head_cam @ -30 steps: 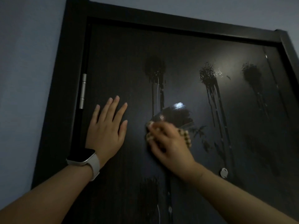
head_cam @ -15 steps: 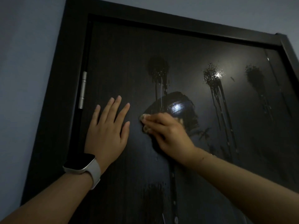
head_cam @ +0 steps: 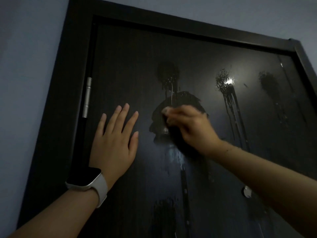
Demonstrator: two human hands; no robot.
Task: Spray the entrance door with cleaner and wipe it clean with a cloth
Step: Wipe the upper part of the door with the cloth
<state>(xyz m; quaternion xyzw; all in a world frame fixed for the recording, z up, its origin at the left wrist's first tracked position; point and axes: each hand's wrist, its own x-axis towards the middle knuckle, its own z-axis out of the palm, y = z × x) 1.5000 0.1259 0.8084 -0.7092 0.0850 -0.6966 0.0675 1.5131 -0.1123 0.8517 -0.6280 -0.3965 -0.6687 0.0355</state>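
The dark entrance door (head_cam: 128, 66) fills the view, with wet spray patches (head_cam: 169, 73) running down in drips. My left hand (head_cam: 114, 143) lies flat on the door near the hinge side, fingers straight and spread. My right hand (head_cam: 192, 129) is blurred with motion and presses a cloth (head_cam: 166, 111) against the door's middle. Only a pale bit of the cloth shows at the fingertips. Around that hand the door carries a dark wet smear (head_cam: 157, 121).
More spray patches with drips sit at the upper right (head_cam: 224, 83), far right (head_cam: 267, 81) and low down (head_cam: 164, 212). A metal hinge (head_cam: 87, 97) is on the left edge. A small round metal fitting (head_cam: 247, 192) sits lower right. The black frame (head_cam: 56, 100) meets a pale wall (head_cam: 25, 66).
My right hand has slid upward with the cloth across the door's middle, and the wet smear around it has spread. My left hand has stayed flat in the same place.
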